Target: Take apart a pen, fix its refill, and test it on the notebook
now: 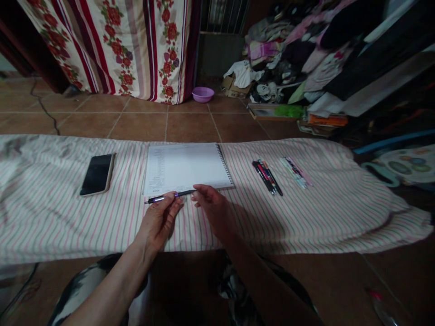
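A dark pen with purple parts lies level between my two hands, just over the near edge of a spiral notebook. My left hand pinches the pen near its middle between thumb and fingers. At the pen's right end, the fingertips of my right hand are closed around the dark tip. The notebook lies open at a mostly blank white page, its wire binding on the right and a printed column down the left side.
On the striped cloth a phone lies to the left. Several dark pens and a group of pale pens lie to the right. Beyond, a purple basin stands on the tiles by a flowered curtain; clothes are piled behind.
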A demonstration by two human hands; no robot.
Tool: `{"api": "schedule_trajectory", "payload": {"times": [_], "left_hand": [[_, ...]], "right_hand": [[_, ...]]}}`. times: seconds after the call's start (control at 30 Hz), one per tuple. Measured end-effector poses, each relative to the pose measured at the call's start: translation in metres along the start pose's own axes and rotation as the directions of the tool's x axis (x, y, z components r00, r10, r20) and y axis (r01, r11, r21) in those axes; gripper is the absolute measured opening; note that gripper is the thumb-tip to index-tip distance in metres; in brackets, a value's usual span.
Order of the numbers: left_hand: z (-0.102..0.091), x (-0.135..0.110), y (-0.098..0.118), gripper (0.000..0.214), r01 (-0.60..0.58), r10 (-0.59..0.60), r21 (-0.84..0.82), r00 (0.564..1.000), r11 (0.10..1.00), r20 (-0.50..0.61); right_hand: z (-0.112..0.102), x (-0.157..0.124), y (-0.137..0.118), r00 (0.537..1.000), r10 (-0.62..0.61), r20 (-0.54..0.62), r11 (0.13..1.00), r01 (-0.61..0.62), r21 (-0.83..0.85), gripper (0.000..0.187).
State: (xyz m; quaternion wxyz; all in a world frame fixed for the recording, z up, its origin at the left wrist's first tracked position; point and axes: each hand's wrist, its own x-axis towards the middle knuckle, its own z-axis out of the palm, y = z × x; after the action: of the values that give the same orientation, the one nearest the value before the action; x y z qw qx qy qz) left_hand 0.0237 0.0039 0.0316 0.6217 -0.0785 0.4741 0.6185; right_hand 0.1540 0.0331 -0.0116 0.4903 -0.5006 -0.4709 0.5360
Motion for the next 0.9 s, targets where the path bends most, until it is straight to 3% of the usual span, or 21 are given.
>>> {"api": "schedule_trajectory", "payload": {"times": [0.3, 0.73, 0.9], "left_hand": [[0.0027, -0.0028, 0.0007, 0.022, -0.031, 0.030, 0.035, 0.999, 0.999, 0.016], [-0.0012, 0.0009, -0.0001, 0.022, -0.079, 0.073, 0.092, 0.995, 0.993, 0.070], [-0.0023, 0.0009, -0.0003, 0.021, -0.061, 0.058, 0.054, 0.997, 0.997, 0.047]], "right_hand": [[0.0012, -0.0006, -0.0059, 0.999, 0.035, -0.027, 0.999, -0.035, -0.019, 0.017], [0.0007, 0.0011, -0.0015, 1.000, 0.016, 0.013, 0.996, -0.015, -0.086, 0.025], [0.0020, -0.0010, -0.0062, 0.999, 0.043, 0.006, 0.999, -0.043, -0.009, 0.031]]}}
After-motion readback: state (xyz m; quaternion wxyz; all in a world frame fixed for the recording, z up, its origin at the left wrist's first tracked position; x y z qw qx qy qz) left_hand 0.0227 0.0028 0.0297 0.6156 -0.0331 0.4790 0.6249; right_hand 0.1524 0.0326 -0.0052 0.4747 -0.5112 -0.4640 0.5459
